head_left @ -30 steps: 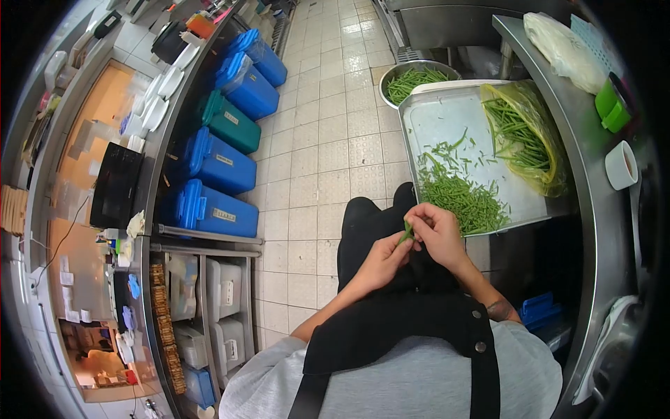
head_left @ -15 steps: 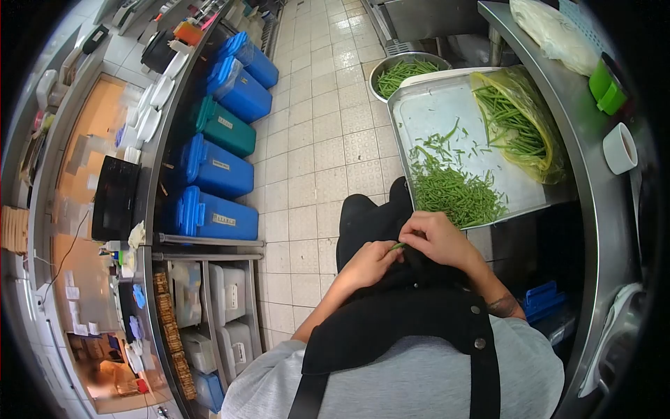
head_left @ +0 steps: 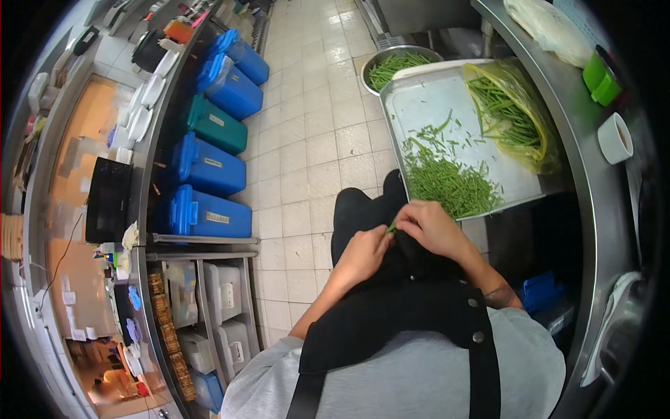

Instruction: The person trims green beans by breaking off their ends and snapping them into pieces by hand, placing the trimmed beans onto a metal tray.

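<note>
My left hand (head_left: pixel 366 253) and my right hand (head_left: pixel 427 225) meet above my lap, fingers closed on a green bean (head_left: pixel 391 228). Only a short green piece of it shows between the fingertips. Ahead of my right hand, a metal tray (head_left: pixel 447 91) bears a heap of short green bean pieces (head_left: pixel 450 183) at its near edge. A yellow plastic bag (head_left: pixel 541 159) of whole green beans (head_left: pixel 508 112) lies open on the tray's right side. Beyond the tray's far left corner, a round metal bowl (head_left: pixel 365 78) holds more green beans.
Several blue bins (head_left: pixel 213 164) and a green bin (head_left: pixel 220 123) line the left counter. Shelves below hold plastic containers (head_left: pixel 227 293). On the right runs a steel counter (head_left: pixel 593 230) with a white cup (head_left: pixel 615 140) and a green container (head_left: pixel 600 78). Tiled floor (head_left: pixel 300 140) lies between.
Both hands have shifted slightly left and up in the view, still together at the bean. The whole scene has slid a little left as the camera moved.
</note>
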### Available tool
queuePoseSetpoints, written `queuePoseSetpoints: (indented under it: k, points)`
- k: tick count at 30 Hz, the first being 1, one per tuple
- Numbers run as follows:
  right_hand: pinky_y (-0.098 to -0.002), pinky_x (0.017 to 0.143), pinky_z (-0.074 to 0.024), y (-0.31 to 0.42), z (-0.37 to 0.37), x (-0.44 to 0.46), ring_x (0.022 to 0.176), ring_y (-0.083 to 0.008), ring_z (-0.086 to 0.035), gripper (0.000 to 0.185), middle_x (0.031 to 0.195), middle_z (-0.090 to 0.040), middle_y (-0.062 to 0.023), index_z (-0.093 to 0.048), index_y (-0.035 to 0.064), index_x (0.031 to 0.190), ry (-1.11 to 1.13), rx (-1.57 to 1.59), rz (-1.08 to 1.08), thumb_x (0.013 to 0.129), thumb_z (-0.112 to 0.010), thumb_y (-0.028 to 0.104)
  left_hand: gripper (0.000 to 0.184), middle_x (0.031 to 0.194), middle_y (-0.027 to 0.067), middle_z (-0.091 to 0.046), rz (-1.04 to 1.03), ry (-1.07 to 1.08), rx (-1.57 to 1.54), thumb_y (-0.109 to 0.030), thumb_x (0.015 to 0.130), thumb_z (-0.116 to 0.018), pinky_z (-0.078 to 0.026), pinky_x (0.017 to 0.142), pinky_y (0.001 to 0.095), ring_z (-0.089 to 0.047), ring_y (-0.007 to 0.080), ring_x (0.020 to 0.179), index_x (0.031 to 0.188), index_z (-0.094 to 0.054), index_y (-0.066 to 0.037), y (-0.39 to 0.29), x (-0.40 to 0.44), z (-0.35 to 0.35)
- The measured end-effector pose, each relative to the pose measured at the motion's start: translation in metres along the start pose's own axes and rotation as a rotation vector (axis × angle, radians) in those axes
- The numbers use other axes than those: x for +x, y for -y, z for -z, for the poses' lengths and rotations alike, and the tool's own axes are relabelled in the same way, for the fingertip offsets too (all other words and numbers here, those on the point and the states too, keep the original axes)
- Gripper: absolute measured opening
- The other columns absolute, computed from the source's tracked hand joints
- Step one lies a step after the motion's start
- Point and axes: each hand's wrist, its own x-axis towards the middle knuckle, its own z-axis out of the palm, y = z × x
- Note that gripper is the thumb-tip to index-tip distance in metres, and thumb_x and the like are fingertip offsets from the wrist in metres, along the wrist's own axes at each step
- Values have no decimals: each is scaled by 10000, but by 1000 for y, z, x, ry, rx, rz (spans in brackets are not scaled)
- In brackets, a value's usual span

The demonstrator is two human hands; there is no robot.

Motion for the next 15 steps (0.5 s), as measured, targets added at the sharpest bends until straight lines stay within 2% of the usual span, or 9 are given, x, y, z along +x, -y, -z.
queuePoseSetpoints:
  k: [1,2,4,5,8,9,12,13,15]
  points:
    - [-340,619,-472,4,0,0,681,-266,-612,112,727,-610,-145,-635,-12,832,-66,45,5,801,-633,96,213,773,245,-599,5,-24,-43,-161,923,-482,-455,657,448,-580,430,784,862,-566,24,-3,1,-1]
    - [-320,609,-465,11,2,-1,668,-224,-603,109,719,-606,-127,-632,-13,830,-84,126,-70,815,-623,94,221,672,188,-580,-37,-51,-132,-162,943,-457,-445,592,395,-601,338,649,854,-560,12,6,4,-8]
    - [-278,589,-452,24,6,0,642,-141,-584,112,703,-599,-92,-627,-17,825,-121,283,-214,844,-603,91,248,595,95,-507,11,-47,-316,-178,964,-433,-412,533,328,-527,180,551,839,-562,-7,7,8,-12]
    - [-226,554,-416,17,-1,-1,629,-55,-519,124,709,-581,-35,-616,-22,857,-92,560,-242,887,-559,85,253,572,8,-410,-18,-8,-464,-199,986,-404,-363,489,272,-402,92,510,849,-538,-33,11,10,-16]
    - [-212,527,-389,7,-9,0,600,-46,-479,124,707,-564,-7,-598,-20,929,-71,900,-249,905,-535,84,228,574,-34,-359,111,120,-871,-225,997,-392,-334,476,248,-347,84,491,890,-501,-55,0,9,-12]
    - [-206,513,-368,3,-11,1,580,-42,-439,114,707,-542,-1,-575,-4,935,-67,1111,-301,912,-501,79,202,594,-46,-337,97,194,-1065,-246,1002,-388,-324,472,228,-317,76,494,922,-469,-79,-1,9,-8]
    - [-205,516,-365,-3,-4,2,576,-45,-426,118,715,-530,-6,-560,12,886,-117,1339,-343,910,-464,76,193,599,-38,-326,48,28,-1377,-264,990,-414,-314,482,233,-330,91,504,914,-470,-96,3,12,-8]
    - [-206,525,-380,-6,-2,2,586,-50,-438,145,747,-549,-21,-551,25,844,-113,1283,-354,906,-431,79,186,675,9,-492,-45,82,-1489,-271,979,-438,-442,597,295,-521,163,602,949,-487,-95,12,16,-2]
    - [-208,530,-361,-3,5,2,593,-57,-423,134,747,-543,-36,-540,29,832,-74,1206,-372,878,-417,57,170,836,79,-584,-1,-117,-1482,-253,983,-427,-464,755,357,-587,234,817,970,-489,-95,12,17,4]
